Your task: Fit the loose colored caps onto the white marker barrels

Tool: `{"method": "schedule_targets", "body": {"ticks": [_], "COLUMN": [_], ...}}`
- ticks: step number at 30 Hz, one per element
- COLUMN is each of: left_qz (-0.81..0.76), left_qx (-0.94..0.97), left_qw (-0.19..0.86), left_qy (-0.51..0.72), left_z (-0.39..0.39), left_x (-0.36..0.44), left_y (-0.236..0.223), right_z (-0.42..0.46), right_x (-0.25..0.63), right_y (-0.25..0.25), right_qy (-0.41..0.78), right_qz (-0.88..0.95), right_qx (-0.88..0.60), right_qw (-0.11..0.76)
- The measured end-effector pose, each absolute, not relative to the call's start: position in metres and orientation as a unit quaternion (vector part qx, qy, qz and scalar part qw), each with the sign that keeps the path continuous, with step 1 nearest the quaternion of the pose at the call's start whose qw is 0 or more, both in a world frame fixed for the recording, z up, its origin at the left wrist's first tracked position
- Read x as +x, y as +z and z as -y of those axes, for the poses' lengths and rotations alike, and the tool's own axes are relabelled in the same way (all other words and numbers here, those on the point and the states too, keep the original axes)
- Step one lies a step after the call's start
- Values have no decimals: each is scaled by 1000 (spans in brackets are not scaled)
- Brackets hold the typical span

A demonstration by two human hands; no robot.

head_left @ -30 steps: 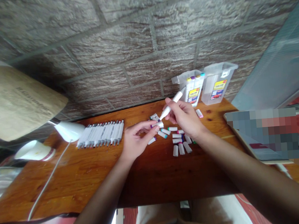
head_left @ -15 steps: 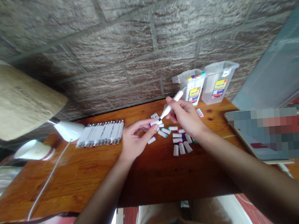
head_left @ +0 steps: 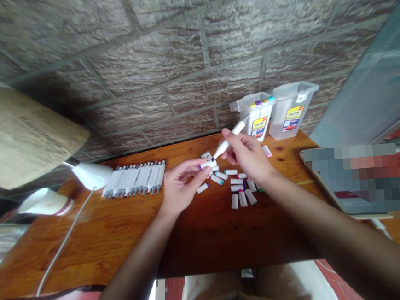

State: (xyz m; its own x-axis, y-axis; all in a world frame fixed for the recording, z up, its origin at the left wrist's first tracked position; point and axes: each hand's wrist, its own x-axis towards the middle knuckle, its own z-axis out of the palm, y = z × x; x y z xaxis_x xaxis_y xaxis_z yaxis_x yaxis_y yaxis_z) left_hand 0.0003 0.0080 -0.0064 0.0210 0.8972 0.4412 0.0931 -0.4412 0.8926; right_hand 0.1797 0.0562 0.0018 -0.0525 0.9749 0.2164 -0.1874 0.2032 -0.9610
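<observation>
Between the thumb and fingers of my left hand (head_left: 181, 184) is a white marker cap (head_left: 208, 164) with a purple end. My right hand (head_left: 247, 154) grips an uncapped white marker (head_left: 232, 137), tilted with its dark tip down at the cap's open end. Whether tip and cap touch, I cannot tell. Below and between my hands, several loose marker caps (head_left: 238, 187) with coloured ends lie scattered on the wooden table (head_left: 124, 239). To the left, a row of uncapped markers (head_left: 135, 179) lies side by side.
At the back right stand a clear case with markers (head_left: 260, 120) and a second clear case (head_left: 287, 115). A tablet-like device (head_left: 349, 193) with a blurred screen lies right. On the left are a lamp (head_left: 91, 174), its cord, and a tipped paper cup (head_left: 46, 202). A stone-patterned wall (head_left: 179, 68) rises behind.
Hardly anything differs. Both hands keep the same hold on the cap and the marker, and the view has shifted very slightly.
</observation>
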Motion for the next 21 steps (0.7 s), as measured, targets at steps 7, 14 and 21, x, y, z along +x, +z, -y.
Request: {"method": "schedule_targets", "body": {"ticks": [7, 14, 21], "left_qz": [-389, -399, -418], "left_qx": [643, 646, 625], "left_qw": [350, 349, 338], "left_qy": [559, 550, 566], "left_z": [-7, -7, -13], "left_x": [-1, 0, -1], "left_y": [-11, -10, -9], "right_z": [-53, -53, -52], "right_x": [179, 180, 179], "right_y": [4, 5, 6], "right_qy": [505, 496, 503], "right_qz": [528, 532, 531], "right_qx": [-385, -389, -386], "right_qw": [564, 565, 562]}}
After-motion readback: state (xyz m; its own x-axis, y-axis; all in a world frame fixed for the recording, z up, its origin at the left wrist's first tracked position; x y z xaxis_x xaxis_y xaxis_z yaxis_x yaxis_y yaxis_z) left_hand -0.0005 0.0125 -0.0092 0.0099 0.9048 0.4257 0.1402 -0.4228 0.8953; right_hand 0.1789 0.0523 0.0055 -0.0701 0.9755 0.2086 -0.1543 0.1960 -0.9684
